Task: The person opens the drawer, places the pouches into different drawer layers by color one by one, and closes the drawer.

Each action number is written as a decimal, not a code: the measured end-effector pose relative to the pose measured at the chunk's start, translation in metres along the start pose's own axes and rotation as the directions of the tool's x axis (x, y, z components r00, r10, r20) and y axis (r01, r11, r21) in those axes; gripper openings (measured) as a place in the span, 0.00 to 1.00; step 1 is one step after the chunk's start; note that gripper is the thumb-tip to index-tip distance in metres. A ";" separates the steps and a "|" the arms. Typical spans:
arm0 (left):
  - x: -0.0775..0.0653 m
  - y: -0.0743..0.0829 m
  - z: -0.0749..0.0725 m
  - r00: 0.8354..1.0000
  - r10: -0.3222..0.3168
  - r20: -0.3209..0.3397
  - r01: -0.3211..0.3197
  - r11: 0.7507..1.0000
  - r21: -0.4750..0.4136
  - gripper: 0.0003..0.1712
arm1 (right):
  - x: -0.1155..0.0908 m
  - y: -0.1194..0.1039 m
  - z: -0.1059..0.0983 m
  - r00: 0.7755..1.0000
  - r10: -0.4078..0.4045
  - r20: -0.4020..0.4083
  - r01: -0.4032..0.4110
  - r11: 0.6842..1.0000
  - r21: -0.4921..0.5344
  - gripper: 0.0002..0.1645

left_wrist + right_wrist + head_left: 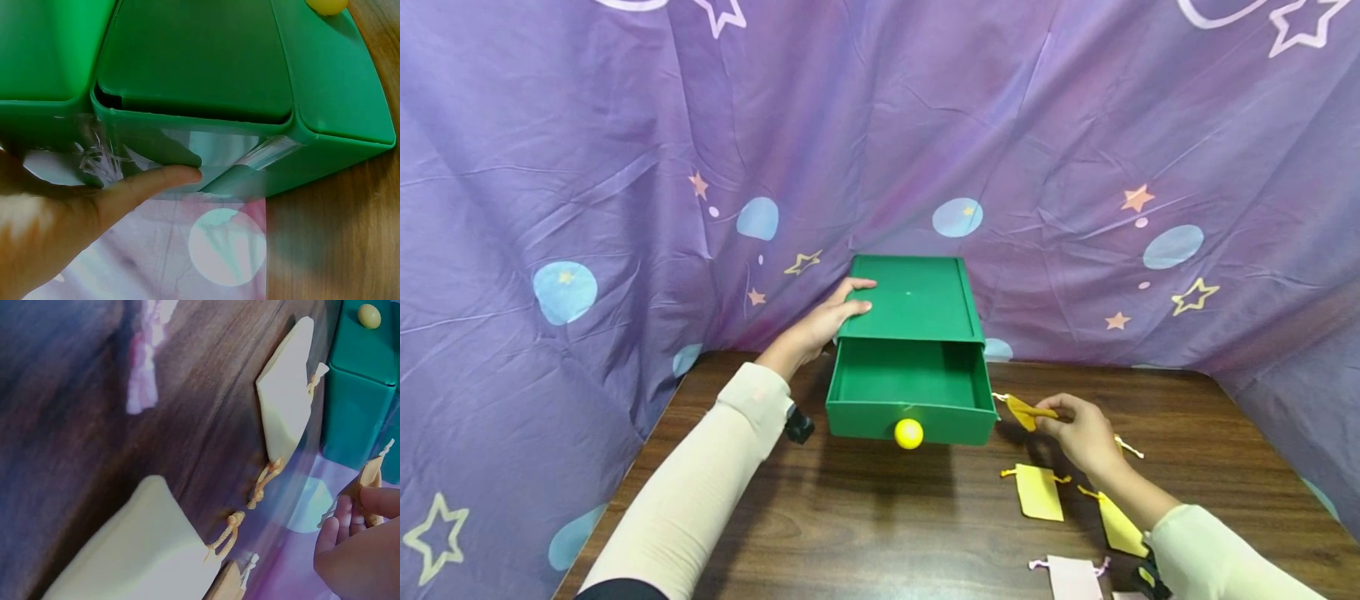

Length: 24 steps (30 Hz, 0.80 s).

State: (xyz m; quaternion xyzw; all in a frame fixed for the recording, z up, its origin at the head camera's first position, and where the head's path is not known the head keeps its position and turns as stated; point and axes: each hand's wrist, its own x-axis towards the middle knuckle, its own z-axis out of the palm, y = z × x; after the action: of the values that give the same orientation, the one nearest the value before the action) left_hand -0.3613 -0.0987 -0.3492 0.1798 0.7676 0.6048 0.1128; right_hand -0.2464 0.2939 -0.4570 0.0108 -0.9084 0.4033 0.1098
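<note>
A green drawer box (913, 300) stands at the back of the table, its drawer (861, 421) pulled out toward me and a yellow ball knob (908, 433) on the front. My left hand (820, 327) rests against the box's left side, fingers reaching over the top edge; the left wrist view shows the thumb (153, 182) straight along the taped side. Just right of the drawer, my right hand (1081, 432) pinches an orange-yellow drawstring pouch (1021, 412) between thumb and fingers, its white cord pointing toward the drawer. The visible part of the drawer floor is bare.
On the table's right lie a light yellow pouch (1039, 493), a second yellow pouch (1120, 527) partly under my right forearm, and a pale pink pouch (1073, 577). An orange pouch (226, 584) shows in the right wrist view. A purple patterned cloth (1045, 167) hangs behind.
</note>
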 end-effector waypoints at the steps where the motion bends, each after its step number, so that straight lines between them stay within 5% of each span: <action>1: 0.000 0.000 0.000 1.000 0.000 0.001 0.000 1.000 -0.002 0.30 | 0.000 -0.001 0.000 1.000 -0.002 0.000 0.002 1.000 0.018 0.09; 24: -0.001 0.000 0.000 1.000 0.005 -0.004 -0.005 1.000 0.018 0.30 | -0.006 -0.015 -0.018 1.000 -0.026 -0.011 0.027 0.995 0.098 0.10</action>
State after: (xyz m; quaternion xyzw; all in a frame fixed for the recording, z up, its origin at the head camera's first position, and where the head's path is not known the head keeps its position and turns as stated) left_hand -0.3609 -0.0991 -0.3492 0.1815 0.7726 0.5987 0.1080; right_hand -0.2353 0.2969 -0.4358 0.0265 -0.8866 0.4461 0.1190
